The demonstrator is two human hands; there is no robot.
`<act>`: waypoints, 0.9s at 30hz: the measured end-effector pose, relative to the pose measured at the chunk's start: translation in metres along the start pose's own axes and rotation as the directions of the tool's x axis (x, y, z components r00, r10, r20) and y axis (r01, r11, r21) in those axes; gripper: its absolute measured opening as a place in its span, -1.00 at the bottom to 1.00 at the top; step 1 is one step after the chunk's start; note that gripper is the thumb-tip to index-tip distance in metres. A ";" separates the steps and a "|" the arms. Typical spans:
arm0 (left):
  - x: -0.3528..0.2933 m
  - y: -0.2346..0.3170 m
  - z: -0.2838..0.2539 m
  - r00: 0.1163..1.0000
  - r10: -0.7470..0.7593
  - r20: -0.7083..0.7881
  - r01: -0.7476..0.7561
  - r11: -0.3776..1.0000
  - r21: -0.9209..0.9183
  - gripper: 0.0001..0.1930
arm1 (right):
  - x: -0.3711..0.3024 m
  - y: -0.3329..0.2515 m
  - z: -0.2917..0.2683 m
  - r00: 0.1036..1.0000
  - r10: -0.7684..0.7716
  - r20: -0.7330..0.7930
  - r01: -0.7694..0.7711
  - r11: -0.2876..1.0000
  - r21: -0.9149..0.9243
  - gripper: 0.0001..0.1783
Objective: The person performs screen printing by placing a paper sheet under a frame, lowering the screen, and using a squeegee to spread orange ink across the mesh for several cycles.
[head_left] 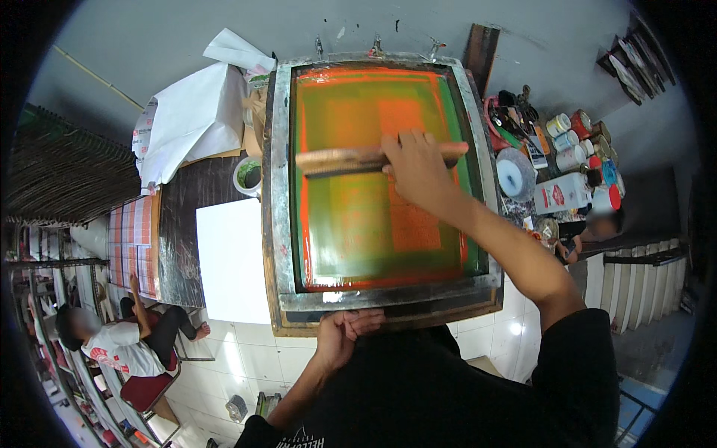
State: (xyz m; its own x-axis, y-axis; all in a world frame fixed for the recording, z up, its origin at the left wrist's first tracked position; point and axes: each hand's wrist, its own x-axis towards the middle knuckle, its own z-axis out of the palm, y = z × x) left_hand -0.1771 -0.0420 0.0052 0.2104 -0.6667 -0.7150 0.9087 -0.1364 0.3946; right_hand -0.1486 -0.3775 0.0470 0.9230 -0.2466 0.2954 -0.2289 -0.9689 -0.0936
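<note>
My right hand point(418, 164) is closed around the wooden handle of a squeegee point(340, 159), which lies crosswise over the mesh of a screen-printing frame point(388, 299). Beneath the squeegee, the mesh point(336, 224) looks olive green with wet orange ink along its edges and over patches on the right. My left hand point(347, 332) is at the front edge of the frame, its fingers extended to the right and apparently holding nothing. Metal clamps point(376, 48) stand along the frame's far side.
White paper point(231, 257) lies left of the frame, near a tub of green ink point(248, 176). Jars and bottles point(571, 157) crowd the right side. One person point(127, 343) sits at lower left; another point(590, 231) is at right. A drying rack point(67, 164) stands far left.
</note>
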 end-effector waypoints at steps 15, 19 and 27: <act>-0.005 -0.003 0.000 0.999 0.025 -0.025 -0.028 0.994 -0.108 -0.61 | 0.159 0.111 0.024 0.985 0.024 0.172 -0.030 0.999 0.032 -0.44; -0.004 0.000 -0.006 0.984 0.101 0.146 -0.090 0.992 -0.085 -0.63 | 0.136 0.105 -0.008 0.993 0.049 0.105 -0.064 0.987 0.146 -0.58; -0.040 0.078 0.039 0.769 0.279 0.576 -0.361 0.932 0.030 -0.47 | 0.004 -0.009 -0.205 0.972 -0.101 -0.211 0.120 0.989 0.082 -0.66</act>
State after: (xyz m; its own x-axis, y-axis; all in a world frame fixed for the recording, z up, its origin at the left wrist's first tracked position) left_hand -0.1289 -0.0550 0.0870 0.2074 -0.9723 -0.1076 0.7602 0.0910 0.6433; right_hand -0.2057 -0.3732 0.2437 0.8551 -0.1460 0.4975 -0.0899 -0.9867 -0.1351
